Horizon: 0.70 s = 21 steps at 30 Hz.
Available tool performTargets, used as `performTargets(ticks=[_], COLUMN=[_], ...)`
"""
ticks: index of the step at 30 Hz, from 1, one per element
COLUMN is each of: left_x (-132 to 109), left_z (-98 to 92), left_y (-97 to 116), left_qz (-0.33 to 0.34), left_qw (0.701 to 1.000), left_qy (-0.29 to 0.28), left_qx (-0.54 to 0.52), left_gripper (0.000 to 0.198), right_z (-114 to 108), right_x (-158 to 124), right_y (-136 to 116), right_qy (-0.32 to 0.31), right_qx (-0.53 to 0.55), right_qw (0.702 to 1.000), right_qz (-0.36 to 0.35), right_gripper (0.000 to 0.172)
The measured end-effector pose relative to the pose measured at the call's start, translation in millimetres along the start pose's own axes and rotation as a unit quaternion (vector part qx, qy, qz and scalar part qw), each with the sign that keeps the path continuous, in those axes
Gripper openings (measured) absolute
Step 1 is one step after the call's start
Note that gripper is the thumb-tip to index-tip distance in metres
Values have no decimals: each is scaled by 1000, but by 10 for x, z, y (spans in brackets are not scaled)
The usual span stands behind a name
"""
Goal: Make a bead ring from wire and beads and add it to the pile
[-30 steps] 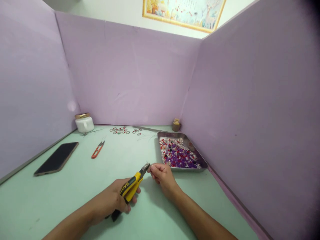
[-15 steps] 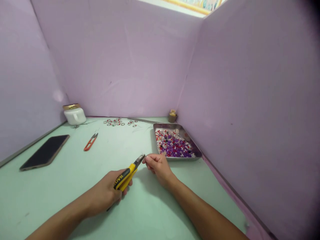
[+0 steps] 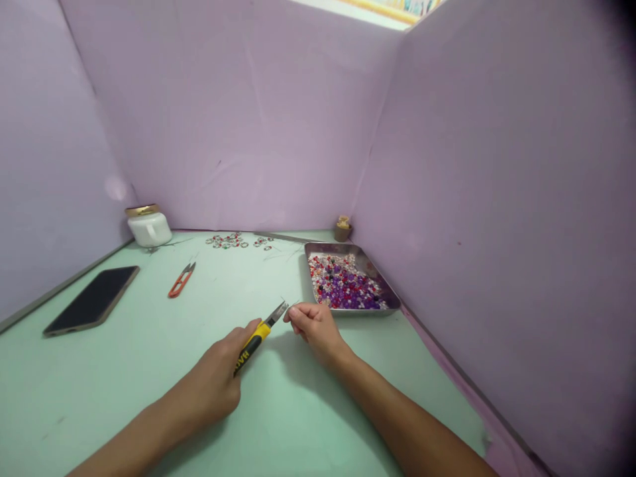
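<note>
Well to the left of both hands' fingers, flat on the green table (image 3: 209,324), a dark phone (image 3: 92,300). Beyond it, farther from the fingers, a gold-lidded white jar (image 3: 149,230). Ahead and left of the fingers, red-handled snips (image 3: 177,289). Holds yellow-and-black pliers (image 3: 258,336) in the left hand (image 3: 221,377), fingers clamped around the handles, with the nose just beside the right fingertips. Far ahead of the fingers, small beaded rings (image 3: 227,240). Brings the right hand's (image 3: 318,331) thumb and forefinger together near a fine strand (image 3: 283,301); cannot tell whether pinched on anything. Well ahead of the right fingers, a small pot (image 3: 342,232); just ahead and to the right, a metal tray (image 3: 358,311) of mixed beads (image 3: 350,281).
</note>
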<state>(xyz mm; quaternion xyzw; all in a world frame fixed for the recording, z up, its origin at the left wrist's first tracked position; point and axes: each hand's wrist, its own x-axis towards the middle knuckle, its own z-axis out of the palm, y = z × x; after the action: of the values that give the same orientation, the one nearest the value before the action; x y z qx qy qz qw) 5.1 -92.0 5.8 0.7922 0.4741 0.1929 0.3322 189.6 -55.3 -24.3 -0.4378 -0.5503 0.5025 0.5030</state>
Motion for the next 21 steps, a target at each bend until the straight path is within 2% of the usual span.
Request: performTargets(ticks=[2,3,6,8,10,11,13,14,16,18,19,21], left_x=[-20,-28,-42,-42,-34,-28,-13,-5,11,22,24,19], left_z=[-83,-120,-177,-174,-146,-123,-61,-23,54,113,129,124], left_y=[64,84,82,55,28,15,-19,-40,-88,-122,-127,-106], left_qz=[-16,-23,-30,-25,-18,-7,12,18,25,33,40,43], left_qw=[993,983,942,927,953,973,999,999,987,970,965,974], left_qy=[-74,-107,-181,-203,-176,-137,-41,1,49,77,89,91], left_qx=[-95,-145,-282,-313,-248,-184,-33,38,153,230,243,204], left_gripper=[23,17,18,21,21,24,44,57,77,81,80,77], right_z=[-16,-25,-44,-46,-37,-29,-10,-1,12,15,13,1], right_x=[-4,-6,-10,-12,-14,-16,-23,-28,-35,-37,-35,-24], right_y=[-11,-15,-20,-26,-43,-56,-92,-111,-143,-153,-149,-124], right_qy=[-19,-28,-53,-59,-52,-45,-33,-29,-24,-23,-23,-25], right_qx=[9,17,50,65,74,77,88,95,105,109,110,108], right_qw=[1000,999,996,995,995,996,995,994,992,990,991,992], right_qz=[-23,-33,-55,-56,-40,-24,18,39,71,81,78,64], right_gripper=[24,24,25,25,25,24,23,23,22,23,23,23])
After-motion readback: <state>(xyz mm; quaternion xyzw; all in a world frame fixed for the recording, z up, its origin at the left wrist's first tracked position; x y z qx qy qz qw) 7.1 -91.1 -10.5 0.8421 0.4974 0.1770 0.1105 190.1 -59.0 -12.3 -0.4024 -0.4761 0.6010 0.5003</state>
